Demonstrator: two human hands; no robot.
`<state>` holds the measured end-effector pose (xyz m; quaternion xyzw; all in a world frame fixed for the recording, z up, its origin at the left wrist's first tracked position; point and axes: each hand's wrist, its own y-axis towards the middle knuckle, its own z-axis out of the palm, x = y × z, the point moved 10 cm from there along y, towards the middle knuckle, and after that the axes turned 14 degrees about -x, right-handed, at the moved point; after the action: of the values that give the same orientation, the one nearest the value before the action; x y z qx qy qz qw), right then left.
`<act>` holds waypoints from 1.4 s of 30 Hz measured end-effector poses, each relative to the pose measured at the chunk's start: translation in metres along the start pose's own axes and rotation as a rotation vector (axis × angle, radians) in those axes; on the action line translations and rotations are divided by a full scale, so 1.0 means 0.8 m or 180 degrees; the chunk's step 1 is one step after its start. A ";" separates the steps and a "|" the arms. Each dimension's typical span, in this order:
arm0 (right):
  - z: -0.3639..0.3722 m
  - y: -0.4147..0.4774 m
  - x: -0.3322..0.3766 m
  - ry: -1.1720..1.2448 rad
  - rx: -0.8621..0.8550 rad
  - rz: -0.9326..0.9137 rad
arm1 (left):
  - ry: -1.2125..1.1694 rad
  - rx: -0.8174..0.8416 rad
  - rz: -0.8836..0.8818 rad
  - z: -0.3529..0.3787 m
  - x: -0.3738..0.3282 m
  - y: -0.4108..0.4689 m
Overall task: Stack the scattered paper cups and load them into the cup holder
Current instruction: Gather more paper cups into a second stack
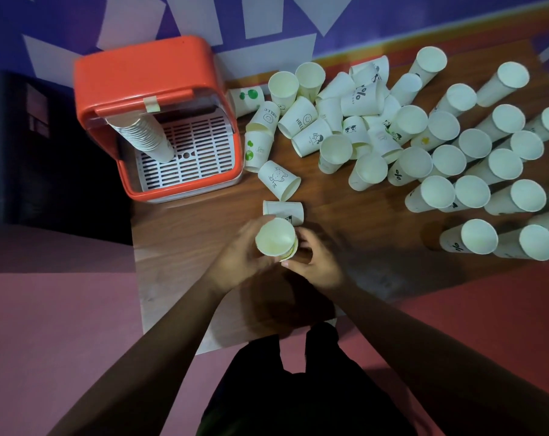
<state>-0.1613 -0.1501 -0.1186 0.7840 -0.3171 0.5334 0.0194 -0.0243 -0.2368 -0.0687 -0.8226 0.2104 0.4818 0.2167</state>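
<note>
Holds an upright paper cup (pixel 274 238) above the counter (pixel 178 247), toward its 6 o'clock edge, with the left hand (pixel 240 258) at the cup's 9 o'clock and fingers wrapped round the wall. Grasps from 3 o'clock with the right hand (pixel 318 264), fingers curled on what seems a second cup (pixel 291 253) nested beneath, though blur smears that rim. Just at 12 o'clock of both hands: one cup on its side (pixel 283 211). At 10 o'clock, the orange cup holder (pixel 134 77), with a tilted stack (pixel 145 138) inside above a white grille (pixel 191 152). At 1 o'clock, loose cups (pixel 339 121) heaped together; at 2 to 3 o'clock, taller stacks (pixel 487 171) standing mouth-up, well apart from the hands.
</note>
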 end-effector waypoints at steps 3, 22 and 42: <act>-0.001 0.001 -0.010 -0.0069 0.0014 0.0108 | 0.0280 0.0111 0.0013 0.007 0.020 0.000; -0.026 0.102 -0.007 -0.0173 0.0044 0.1132 | 0.1255 0.0364 -0.0148 0.019 0.034 0.114; 0.005 0.210 0.087 -0.1974 -0.0318 -0.0728 | -0.1174 -0.0843 -0.0969 -0.097 0.020 0.038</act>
<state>-0.2294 -0.3191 -0.1130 0.9375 -0.2436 0.2475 0.0201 0.0203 -0.3076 -0.0533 -0.7643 -0.0236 0.6087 0.2118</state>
